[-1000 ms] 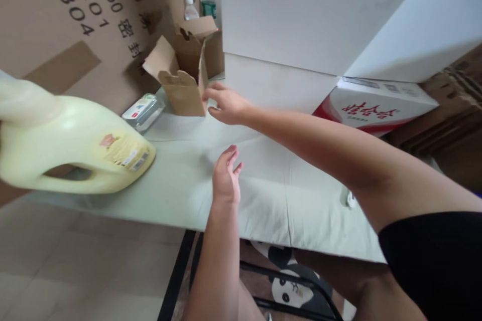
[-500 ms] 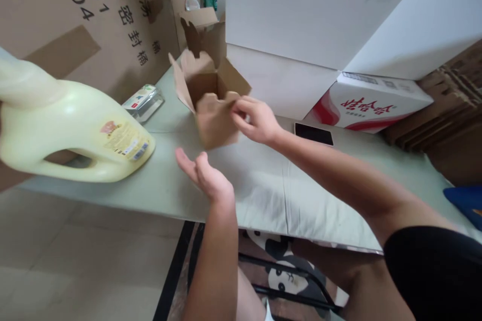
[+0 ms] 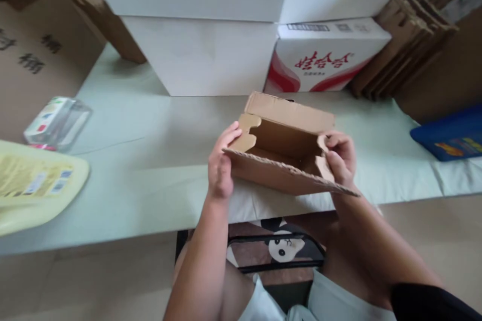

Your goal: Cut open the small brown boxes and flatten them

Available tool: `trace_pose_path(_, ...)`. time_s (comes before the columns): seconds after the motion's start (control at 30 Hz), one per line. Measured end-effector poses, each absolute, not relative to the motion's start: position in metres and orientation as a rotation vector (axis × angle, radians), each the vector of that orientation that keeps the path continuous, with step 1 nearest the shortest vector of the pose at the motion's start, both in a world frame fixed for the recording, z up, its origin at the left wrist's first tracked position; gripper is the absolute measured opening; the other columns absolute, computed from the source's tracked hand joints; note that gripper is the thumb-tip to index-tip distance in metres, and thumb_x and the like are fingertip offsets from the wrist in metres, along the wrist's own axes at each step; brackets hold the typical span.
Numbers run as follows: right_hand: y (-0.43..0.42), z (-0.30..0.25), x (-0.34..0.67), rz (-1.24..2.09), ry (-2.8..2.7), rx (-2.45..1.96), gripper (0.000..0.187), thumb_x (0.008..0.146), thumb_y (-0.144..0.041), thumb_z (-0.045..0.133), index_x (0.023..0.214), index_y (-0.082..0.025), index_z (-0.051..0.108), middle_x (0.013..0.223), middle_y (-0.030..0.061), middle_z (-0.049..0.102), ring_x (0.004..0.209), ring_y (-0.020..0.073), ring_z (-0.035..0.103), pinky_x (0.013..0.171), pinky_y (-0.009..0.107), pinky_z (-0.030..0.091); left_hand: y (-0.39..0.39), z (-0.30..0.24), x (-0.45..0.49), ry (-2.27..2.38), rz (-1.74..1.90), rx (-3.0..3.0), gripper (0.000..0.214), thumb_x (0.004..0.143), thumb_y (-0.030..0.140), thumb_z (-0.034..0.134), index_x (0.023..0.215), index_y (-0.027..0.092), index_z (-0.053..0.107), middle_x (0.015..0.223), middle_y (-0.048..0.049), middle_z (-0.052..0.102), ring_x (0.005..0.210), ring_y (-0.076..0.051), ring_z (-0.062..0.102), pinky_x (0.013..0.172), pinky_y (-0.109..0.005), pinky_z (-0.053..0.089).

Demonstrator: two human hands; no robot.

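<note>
An open-topped brown cardboard box (image 3: 271,174) sits at the front of the table, its inside showing no contents. Against its left end lies my left hand (image 3: 221,163), with fingers along the notched left flap (image 3: 246,133) and the thumb raised in front. My right hand (image 3: 342,158) pinches the notched right flap (image 3: 323,160) between thumb and bent fingers. One long flap (image 3: 289,110) stands up at the back, and the near flap leans towards me.
A pale yellow jug (image 3: 41,185) and a clear plastic container (image 3: 58,123) are on the left. Behind stand white boxes (image 3: 211,55) and a red-and-white carton (image 3: 327,57). Flattened cardboard (image 3: 399,50) and a blue package (image 3: 452,133) are at the right.
The box has come rightwards and nearer me, and the view has turned right. My left hand, earlier apart from the box, now holds its left end. My right hand grips the right flap.
</note>
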State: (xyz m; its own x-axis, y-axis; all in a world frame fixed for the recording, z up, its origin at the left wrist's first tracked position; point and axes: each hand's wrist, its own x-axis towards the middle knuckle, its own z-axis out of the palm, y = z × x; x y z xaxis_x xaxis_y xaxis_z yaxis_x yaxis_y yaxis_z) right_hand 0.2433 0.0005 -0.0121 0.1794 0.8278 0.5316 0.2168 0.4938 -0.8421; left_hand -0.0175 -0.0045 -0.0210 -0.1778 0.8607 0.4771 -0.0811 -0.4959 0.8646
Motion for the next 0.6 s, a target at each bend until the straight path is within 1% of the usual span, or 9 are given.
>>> trace_pose_path(0.07, 0.004, -0.017, 0.244, 0.599, -1.310, -1.018, 0.039, 0.077, -0.053, 0.074, 0.099, -0.028, 0.055, 0.128, 0.0041, 0.056, 0.100, 0.0195, 0.062, 0.083, 0.034, 0.052, 0.001, -0.022, -0.012, 0.997, 1.805, 1.474, 0.048, 0.097, 0.058, 0.046, 0.113, 0.023, 0.075, 0.136, -0.0095, 0.069, 0.133, -0.029, 0.059, 0.117, -0.048, 0.041)
trace_pose_path(0.13, 0.003, -0.018, 0.244, 0.676, -1.276, -1.043, 0.060, 0.073, -0.056, 0.077, 0.122, -0.036, 0.048, 0.146, 0.0037, 0.046, 0.112, 0.0225, 0.062, 0.087, 0.038, 0.055, 0.007, -0.022, -0.009, 1.129, 1.825, 1.440, 0.039, 0.095, 0.054, 0.054, 0.102, 0.022, 0.076, 0.125, -0.0092, 0.073, 0.123, -0.027, 0.065, 0.111, -0.045, 0.047)
trace_pose_path(0.2, 0.000, -0.019, 0.246, 0.822, -1.284, -1.085, 0.078, 0.075, -0.059, 0.074, 0.140, -0.042, 0.034, 0.143, 0.0055, 0.051, 0.113, 0.0251, 0.063, 0.089, 0.043, 0.057, 0.011, -0.022, -0.007, 1.267, 1.827, 1.373, 0.032, 0.090, 0.050, 0.061, 0.094, 0.021, 0.073, 0.117, -0.0082, 0.075, 0.115, -0.026, 0.068, 0.107, -0.043, 0.049)
trace_pose_path(0.23, -0.002, -0.019, 0.247, 0.896, -1.306, -1.100, 0.078, 0.078, -0.060, 0.072, 0.143, -0.042, 0.032, 0.138, 0.0061, 0.056, 0.113, 0.0260, 0.064, 0.091, 0.045, 0.057, 0.012, -0.021, -0.005, 1.310, 1.835, 1.340, 0.028, 0.088, 0.047, 0.063, 0.094, 0.021, 0.072, 0.115, -0.0077, 0.075, 0.113, -0.025, 0.068, 0.106, -0.043, 0.050)
trace_pose_path(0.3, -0.006, -0.021, 0.251, 0.963, -1.373, -1.086, 0.057, 0.084, -0.058, 0.066, 0.134, -0.038, 0.047, 0.129, 0.0065, 0.062, 0.117, 0.0277, 0.063, 0.099, 0.050, 0.054, 0.012, -0.020, -0.003, 1.321, 1.872, 1.296, 0.029, 0.083, 0.045, 0.066, 0.101, 0.022, 0.068, 0.113, -0.0070, 0.074, 0.111, -0.024, 0.068, 0.106, -0.043, 0.050)
trace_pose_path(0.37, -0.008, -0.023, 0.255, 0.950, -1.429, -1.030, 0.033, 0.088, -0.055, 0.060, 0.112, -0.032, 0.062, 0.129, 0.0064, 0.063, 0.126, 0.0294, 0.058, 0.109, 0.054, 0.047, 0.013, -0.017, -0.002, 1.298, 1.901, 1.275, 0.037, 0.079, 0.041, 0.068, 0.112, 0.024, 0.065, 0.115, -0.0064, 0.072, 0.111, -0.024, 0.068, 0.107, -0.044, 0.050)
trace_pose_path(0.43, -0.009, -0.024, 0.257, 0.939, -1.442, -0.973, 0.033, 0.090, -0.058, 0.054, 0.097, -0.029, 0.067, 0.132, 0.0062, 0.063, 0.131, 0.0315, 0.055, 0.112, 0.057, 0.042, 0.013, -0.014, -0.003, 1.292, 1.885, 1.314, 0.039, 0.077, 0.035, 0.068, 0.115, 0.026, 0.066, 0.122, -0.0060, 0.070, 0.116, -0.024, 0.066, 0.110, -0.045, 0.048)
trace_pose_path(0.53, -0.010, -0.023, 0.258, 0.940, -1.434, -0.968, 0.038, 0.089, -0.062, 0.050, 0.091, -0.027, 0.066, 0.132, 0.0070, 0.063, 0.130, 0.0335, 0.055, 0.110, 0.058, 0.042, 0.014, -0.009, -0.007, 1.339, 1.749, 1.429, 0.024, 0.079, 0.030, 0.063, 0.098, 0.024, 0.076, 0.128, -0.0047, 0.068, 0.127, -0.026, 0.061, 0.118, -0.047, 0.041)
trace_pose_path(0.6, -0.009, -0.023, 0.257, 0.940, -1.433, -1.000, 0.038, 0.088, -0.062, 0.053, 0.089, -0.026, 0.064, 0.131, 0.0072, 0.063, 0.129, 0.0331, 0.056, 0.109, 0.057, 0.043, 0.014, -0.007, -0.010, 1.364, 1.671, 1.475, 0.022, 0.080, 0.028, 0.060, 0.089, 0.024, 0.079, 0.125, -0.0039, 0.070, 0.129, -0.027, 0.059, 0.121, -0.048, 0.038)
